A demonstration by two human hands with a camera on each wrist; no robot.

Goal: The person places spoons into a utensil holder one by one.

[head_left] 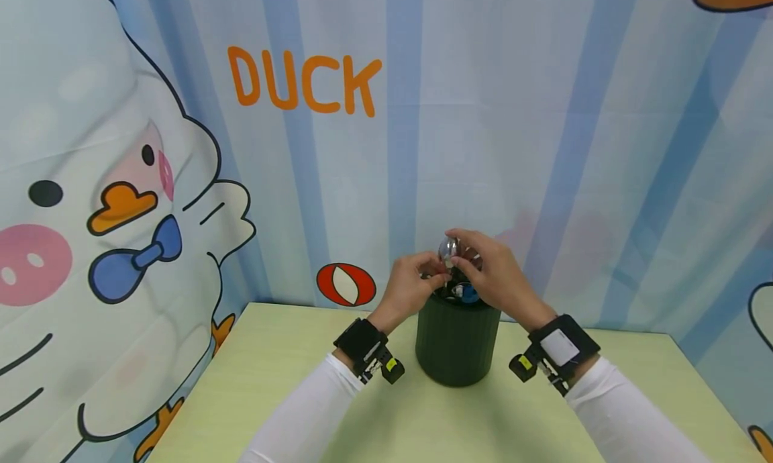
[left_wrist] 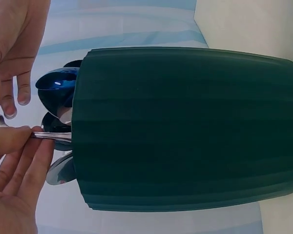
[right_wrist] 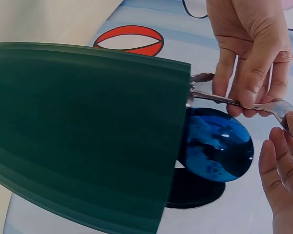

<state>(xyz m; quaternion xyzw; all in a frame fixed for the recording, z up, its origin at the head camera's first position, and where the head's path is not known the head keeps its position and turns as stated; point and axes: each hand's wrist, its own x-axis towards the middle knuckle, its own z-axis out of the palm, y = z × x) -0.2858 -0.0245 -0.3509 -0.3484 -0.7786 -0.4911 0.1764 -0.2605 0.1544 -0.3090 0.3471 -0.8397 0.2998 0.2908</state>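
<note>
A dark green ribbed pot (head_left: 457,349) stands upright on the table, holding several spoons with their bowls up. One silver spoon (head_left: 449,248) rises above the others, its lower handle inside the pot. My left hand (head_left: 410,285) pinches that spoon's handle just over the rim, clearest in the right wrist view. Higher up, my right hand (head_left: 502,275) holds the same spoon by its bowl between thumb and fingers. A shiny blue spoon (right_wrist: 219,144) and a black spoon (right_wrist: 198,191) stick out of the pot beside it. Another silver spoon (left_wrist: 62,169) shows in the left wrist view.
The pale yellow-green table (head_left: 290,362) carries the pot near its back edge. Directly behind hangs a blue-striped curtain (head_left: 471,114) with printed duck pictures and lettering. Both wrists wear black camera mounts (head_left: 368,349) close to either side of the pot.
</note>
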